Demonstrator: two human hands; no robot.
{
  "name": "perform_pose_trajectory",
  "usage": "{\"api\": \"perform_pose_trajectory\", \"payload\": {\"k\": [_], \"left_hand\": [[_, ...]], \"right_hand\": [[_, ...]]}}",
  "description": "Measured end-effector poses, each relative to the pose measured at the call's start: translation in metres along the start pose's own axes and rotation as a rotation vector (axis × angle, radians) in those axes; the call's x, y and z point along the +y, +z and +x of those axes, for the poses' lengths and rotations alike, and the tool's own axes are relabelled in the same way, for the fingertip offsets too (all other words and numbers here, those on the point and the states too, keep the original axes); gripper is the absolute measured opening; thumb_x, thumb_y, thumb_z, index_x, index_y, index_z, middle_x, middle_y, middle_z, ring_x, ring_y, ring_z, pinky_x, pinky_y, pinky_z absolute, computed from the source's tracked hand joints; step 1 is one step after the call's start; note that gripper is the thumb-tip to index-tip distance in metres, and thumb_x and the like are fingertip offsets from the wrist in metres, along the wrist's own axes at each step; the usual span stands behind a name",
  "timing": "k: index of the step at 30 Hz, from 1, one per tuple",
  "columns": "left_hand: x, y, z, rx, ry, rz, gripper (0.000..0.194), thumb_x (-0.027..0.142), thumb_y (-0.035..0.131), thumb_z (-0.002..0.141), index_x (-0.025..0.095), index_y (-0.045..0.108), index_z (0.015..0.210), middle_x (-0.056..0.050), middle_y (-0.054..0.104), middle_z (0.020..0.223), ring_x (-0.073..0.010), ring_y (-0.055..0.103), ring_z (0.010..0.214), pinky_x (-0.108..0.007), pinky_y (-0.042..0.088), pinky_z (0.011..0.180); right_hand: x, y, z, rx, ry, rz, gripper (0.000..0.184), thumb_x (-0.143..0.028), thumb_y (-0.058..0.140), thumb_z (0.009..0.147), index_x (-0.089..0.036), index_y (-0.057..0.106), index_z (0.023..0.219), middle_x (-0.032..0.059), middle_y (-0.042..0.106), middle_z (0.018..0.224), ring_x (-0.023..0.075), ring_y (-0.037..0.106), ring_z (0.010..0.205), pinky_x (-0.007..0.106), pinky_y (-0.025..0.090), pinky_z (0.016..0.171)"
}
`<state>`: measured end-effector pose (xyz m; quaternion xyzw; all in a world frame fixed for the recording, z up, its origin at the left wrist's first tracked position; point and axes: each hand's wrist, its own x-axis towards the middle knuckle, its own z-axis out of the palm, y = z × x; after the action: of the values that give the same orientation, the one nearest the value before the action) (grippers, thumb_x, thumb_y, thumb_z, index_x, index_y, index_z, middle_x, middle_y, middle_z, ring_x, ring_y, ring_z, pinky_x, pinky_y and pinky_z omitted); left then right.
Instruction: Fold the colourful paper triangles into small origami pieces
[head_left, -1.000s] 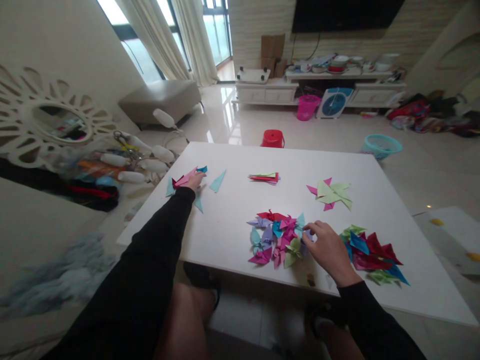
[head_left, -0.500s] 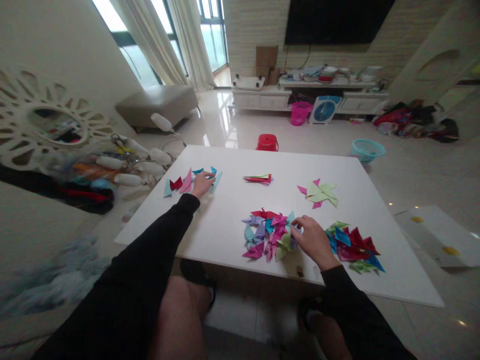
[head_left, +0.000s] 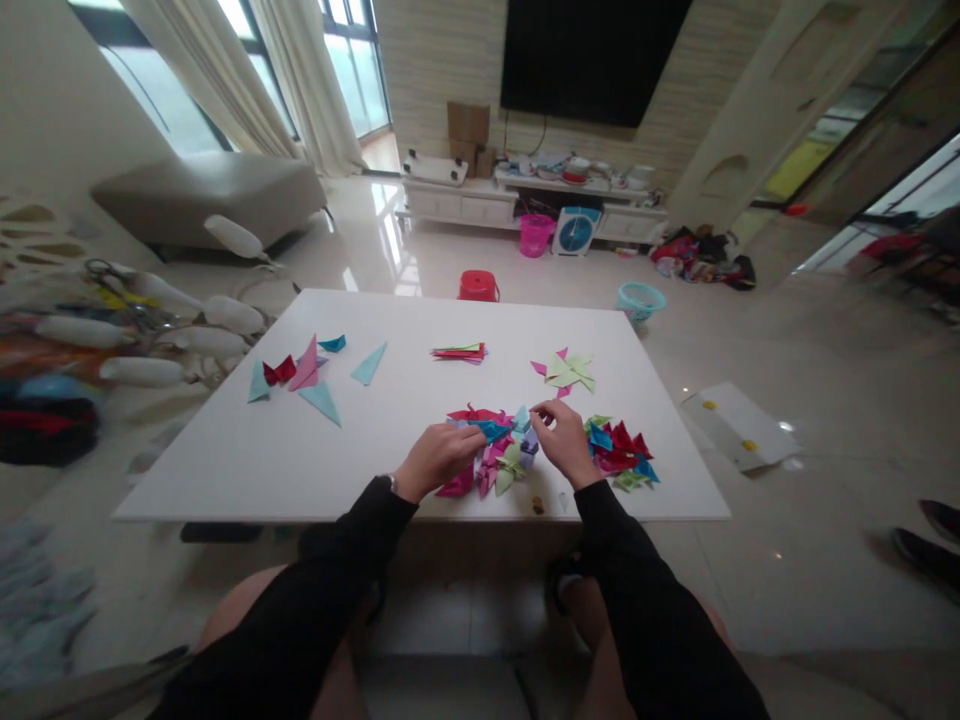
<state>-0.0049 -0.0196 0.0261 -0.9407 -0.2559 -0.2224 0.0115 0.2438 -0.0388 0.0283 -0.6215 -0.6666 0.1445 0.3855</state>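
My left hand [head_left: 437,458] is closed around one end of a blue folded paper piece [head_left: 491,430], over the left side of a pile of colourful origami pieces [head_left: 491,470]. At the pile's upper right, my right hand [head_left: 562,432] is partly curled, with thumb and forefinger slightly apart and nothing visible between them. Just right of that hand lies a second heap of red, blue and green folded paper [head_left: 622,450]. Behind it is a green and pink paper cluster [head_left: 566,370]. A stack of folded strips [head_left: 460,352] rests farther back.
Loose folded papers, including a pink one [head_left: 306,367] and a light blue triangle [head_left: 370,364], lie on the left of the white table [head_left: 225,470]. Beyond the table are a red stool [head_left: 478,285] and a turquoise basket [head_left: 641,299]. A white board [head_left: 739,425] lies on the floor at right.
My left hand has come from the table's left side to the pile, bringing the blue paper piece. My right hand stays by the pile. The view has swung right.
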Motion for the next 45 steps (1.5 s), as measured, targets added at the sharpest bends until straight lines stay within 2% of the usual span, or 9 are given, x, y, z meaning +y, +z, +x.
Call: {"api": "perform_pose_trajectory", "payload": {"k": [5, 12, 17, 23, 26, 30, 33, 37, 45], "left_hand": [[-0.019, 0.016, 0.007, -0.043, 0.067, -0.025, 0.023, 0.016, 0.045, 0.1, 0.018, 0.068, 0.099, -0.005, 0.07, 0.083, -0.0138, 0.063, 0.066, -0.024, 0.041, 0.061], [-0.021, 0.016, 0.007, -0.014, 0.114, 0.006, 0.02, 0.013, 0.05, 0.098, 0.019, 0.068, 0.104, -0.004, 0.072, 0.091, -0.015, 0.064, 0.067, -0.027, 0.04, 0.059], [-0.018, 0.013, 0.005, -0.042, 0.135, 0.026, 0.017, 0.012, 0.053, 0.097, 0.018, 0.068, 0.1, -0.005, 0.072, 0.095, -0.0139, 0.061, 0.063, -0.028, 0.04, 0.059], [-0.013, 0.013, 0.004, -0.043, 0.095, -0.062, 0.018, 0.01, 0.055, 0.093, 0.019, 0.068, 0.1, -0.004, 0.073, 0.1, -0.0135, 0.063, 0.066, -0.026, 0.041, 0.058], [-0.01, 0.01, 0.007, 0.032, -0.043, -0.269, 0.018, 0.011, 0.058, 0.088, 0.019, 0.066, 0.102, -0.006, 0.071, 0.108, -0.0123, 0.065, 0.072, -0.024, 0.045, 0.062], [-0.008, 0.013, 0.017, 0.238, -0.552, -0.754, 0.02, 0.022, 0.068, 0.083, 0.017, 0.062, 0.101, -0.005, 0.07, 0.097, -0.0119, 0.065, 0.069, -0.024, 0.051, 0.064], [-0.007, 0.022, 0.024, 0.178, -0.81, -1.152, 0.041, 0.034, 0.076, 0.08, 0.015, 0.062, 0.113, -0.011, 0.07, 0.109, -0.0165, 0.071, 0.078, -0.03, 0.058, 0.071], [-0.004, 0.03, 0.028, 0.098, -0.889, -1.374, 0.055, 0.04, 0.077, 0.079, 0.014, 0.062, 0.125, -0.016, 0.069, 0.118, -0.0226, 0.072, 0.092, -0.039, 0.062, 0.079], [0.001, 0.028, 0.031, 0.104, -0.8, -1.22, 0.032, 0.033, 0.071, 0.082, 0.014, 0.075, 0.107, -0.014, 0.076, 0.109, -0.0253, 0.071, 0.098, -0.041, 0.059, 0.088]], "right_hand": [[-0.01, 0.001, 0.005, 0.001, -0.086, 0.095, 0.014, -0.024, 0.06, 0.092, -0.02, 0.069, 0.082, 0.0032, 0.061, 0.084, 0.0184, 0.058, 0.081, 0.032, 0.044, 0.074], [-0.022, 0.023, 0.008, -0.168, -0.231, 0.09, 0.006, -0.016, 0.073, 0.081, -0.021, 0.071, 0.084, 0.0048, 0.062, 0.092, 0.0218, 0.059, 0.094, 0.038, 0.047, 0.086], [-0.022, 0.034, 0.003, -0.184, -0.238, 0.068, 0.008, -0.013, 0.073, 0.08, -0.02, 0.07, 0.083, 0.0054, 0.061, 0.092, 0.0224, 0.058, 0.093, 0.038, 0.048, 0.084], [-0.021, 0.032, -0.001, -0.182, -0.218, 0.056, 0.012, -0.011, 0.072, 0.08, -0.021, 0.068, 0.078, 0.004, 0.06, 0.09, 0.0215, 0.057, 0.092, 0.036, 0.047, 0.083], [-0.019, 0.03, 0.0, -0.115, -0.157, 0.07, 0.014, -0.01, 0.071, 0.082, -0.021, 0.068, 0.075, 0.0033, 0.06, 0.086, 0.0209, 0.057, 0.089, 0.036, 0.046, 0.081], [-0.013, 0.029, 0.003, 0.006, -0.045, 0.122, 0.011, -0.014, 0.073, 0.082, -0.021, 0.071, 0.074, 0.0029, 0.062, 0.085, 0.0202, 0.058, 0.086, 0.035, 0.046, 0.077], [-0.012, 0.03, 0.004, 0.039, -0.013, 0.117, 0.008, -0.018, 0.073, 0.083, -0.022, 0.073, 0.076, 0.0028, 0.062, 0.084, 0.0201, 0.058, 0.086, 0.034, 0.046, 0.074], [-0.017, 0.032, 0.001, 0.027, -0.035, 0.097, 0.009, -0.017, 0.074, 0.082, -0.022, 0.073, 0.075, 0.0033, 0.062, 0.083, 0.021, 0.058, 0.087, 0.034, 0.047, 0.075], [-0.02, 0.035, -0.003, -0.022, -0.141, 0.064, 0.011, -0.016, 0.074, 0.083, -0.022, 0.072, 0.075, 0.004, 0.061, 0.085, 0.0218, 0.057, 0.088, 0.037, 0.047, 0.08]]}}
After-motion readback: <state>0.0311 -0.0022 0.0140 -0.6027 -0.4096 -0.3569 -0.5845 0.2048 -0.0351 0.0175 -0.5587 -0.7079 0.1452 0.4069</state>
